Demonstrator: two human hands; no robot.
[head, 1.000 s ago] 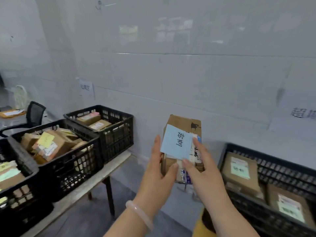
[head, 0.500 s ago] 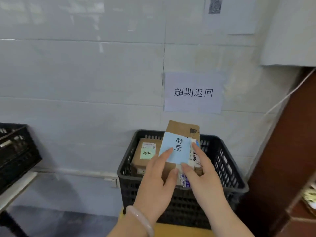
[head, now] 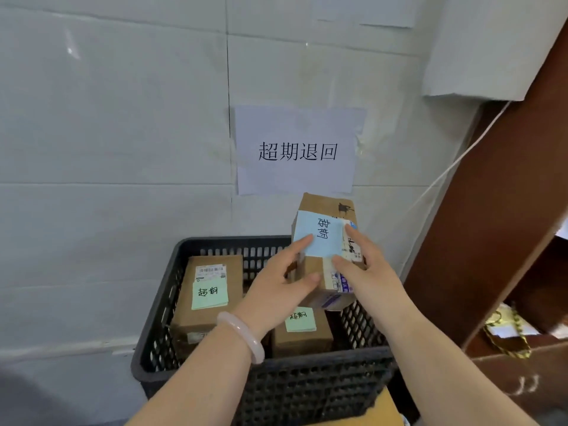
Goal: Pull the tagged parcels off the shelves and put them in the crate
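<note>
While left hand point(head: 276, 285) and right hand point(head: 370, 272) grip the parcel point(head: 322, 202) over the crate point(head: 184, 250), its tag point(head: 319, 233) looks loose. Dropping could shed it.

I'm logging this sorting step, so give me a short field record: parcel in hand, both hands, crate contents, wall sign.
held parcel: cardboard, blue note on it, above the crate's right side
left hand: holds its left side
right hand: holds its right side
crate: black; left parcel and right parcel inside, each with a green note
wall sign: white paper, 超期退回
</note>
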